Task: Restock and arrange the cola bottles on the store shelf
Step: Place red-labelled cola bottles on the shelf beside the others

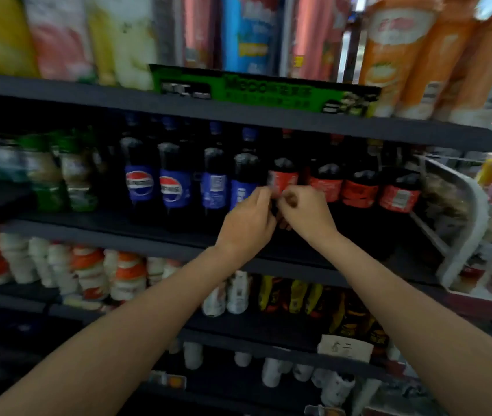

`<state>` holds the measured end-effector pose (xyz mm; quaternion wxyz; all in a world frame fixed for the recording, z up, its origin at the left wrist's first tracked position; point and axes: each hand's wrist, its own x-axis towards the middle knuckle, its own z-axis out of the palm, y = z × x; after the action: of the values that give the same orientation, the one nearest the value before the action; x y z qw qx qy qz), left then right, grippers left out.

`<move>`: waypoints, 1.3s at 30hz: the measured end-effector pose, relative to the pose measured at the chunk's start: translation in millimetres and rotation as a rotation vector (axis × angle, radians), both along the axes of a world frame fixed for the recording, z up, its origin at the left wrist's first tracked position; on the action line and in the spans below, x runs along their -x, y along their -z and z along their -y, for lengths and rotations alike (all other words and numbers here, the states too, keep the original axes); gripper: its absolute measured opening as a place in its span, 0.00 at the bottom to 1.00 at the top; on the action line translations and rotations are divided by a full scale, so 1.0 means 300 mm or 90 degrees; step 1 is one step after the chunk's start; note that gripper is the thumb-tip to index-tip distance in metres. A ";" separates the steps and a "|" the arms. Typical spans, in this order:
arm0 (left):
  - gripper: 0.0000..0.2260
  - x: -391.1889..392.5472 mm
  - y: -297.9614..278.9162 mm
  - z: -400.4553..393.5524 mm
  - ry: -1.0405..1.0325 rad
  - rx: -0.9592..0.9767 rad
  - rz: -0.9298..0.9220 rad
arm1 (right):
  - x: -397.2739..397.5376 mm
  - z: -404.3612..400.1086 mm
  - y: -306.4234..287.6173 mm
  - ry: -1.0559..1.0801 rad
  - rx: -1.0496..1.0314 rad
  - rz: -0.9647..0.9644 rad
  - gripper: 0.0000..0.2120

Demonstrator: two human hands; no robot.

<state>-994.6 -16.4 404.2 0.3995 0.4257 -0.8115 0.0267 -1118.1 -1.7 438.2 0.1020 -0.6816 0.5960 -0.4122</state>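
A red-labelled cola bottle (283, 175) stands at the middle of the dark shelf (178, 232). My left hand (247, 223) grips its lower body from the left, and my right hand (306, 213) grips it from the right. Left of it stand several blue-labelled cola bottles (175, 187). On its right stand three more red-labelled cola bottles (359, 189). The whole view is motion-blurred.
Green-capped bottles (49, 175) fill the shelf's left end. A white wire rack (464, 217) borders the right end. Tall orange and pink containers (404, 52) stand above, behind a green price strip (262, 90). White and orange bottles (88, 274) sit on the shelf below.
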 end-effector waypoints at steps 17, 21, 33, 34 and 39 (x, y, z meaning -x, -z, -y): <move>0.12 -1.992 0.356 -0.308 -0.549 -0.315 -0.142 | -1.729 0.026 0.478 -0.483 -0.433 -0.349 0.09; 0.14 -2.262 0.497 -0.333 -0.598 -0.427 -0.172 | -2.010 0.091 0.611 -0.511 -0.485 -0.376 0.09; 0.12 -2.939 1.226 -0.203 -0.677 -0.722 -0.083 | -2.792 0.292 1.422 -0.584 -0.591 -0.444 0.14; 0.12 -2.984 1.302 -0.192 -0.668 -0.745 -0.070 | -2.846 0.302 1.501 -0.586 -0.600 -0.447 0.14; 0.12 -3.133 1.795 -0.169 -0.611 -0.849 0.022 | -3.065 0.333 1.971 -0.609 -0.628 -0.508 0.17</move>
<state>-54.6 34.4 -134.2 -0.0052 0.8740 -0.3922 -0.2867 -198.7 -101.4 -153.2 0.3365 -0.8363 0.3436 0.2633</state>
